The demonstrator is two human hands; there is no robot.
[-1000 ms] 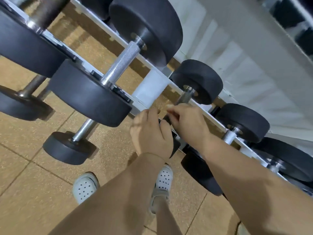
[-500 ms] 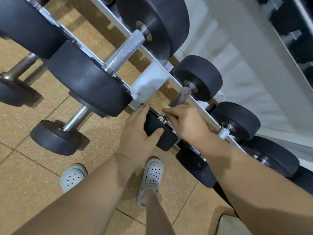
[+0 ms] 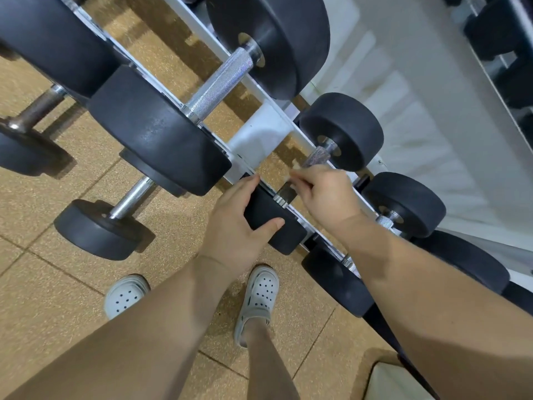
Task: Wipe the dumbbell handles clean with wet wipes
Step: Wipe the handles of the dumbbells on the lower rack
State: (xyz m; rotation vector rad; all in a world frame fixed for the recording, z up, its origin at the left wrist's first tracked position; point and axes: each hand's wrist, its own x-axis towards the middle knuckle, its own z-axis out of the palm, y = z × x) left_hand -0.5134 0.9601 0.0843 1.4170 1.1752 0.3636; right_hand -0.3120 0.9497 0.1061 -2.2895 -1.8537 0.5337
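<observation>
Mid-frame, your left hand grips the small black rubber dumbbell's head; your right hand pinches a white wet wipe on its knurled steel handle; others seemingly remain.

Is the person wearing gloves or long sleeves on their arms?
No. The left hand and right hand are both bare, with no gloves, rings or watch showing. Both forearms are uncovered as far as the picture shows, so no sleeves are visible. Lower down, the person wears pale clogs with round holes.

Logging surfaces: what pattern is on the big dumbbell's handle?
Silver metal handle with fine cross-hatched knurling, clearest in the head view.
</observation>
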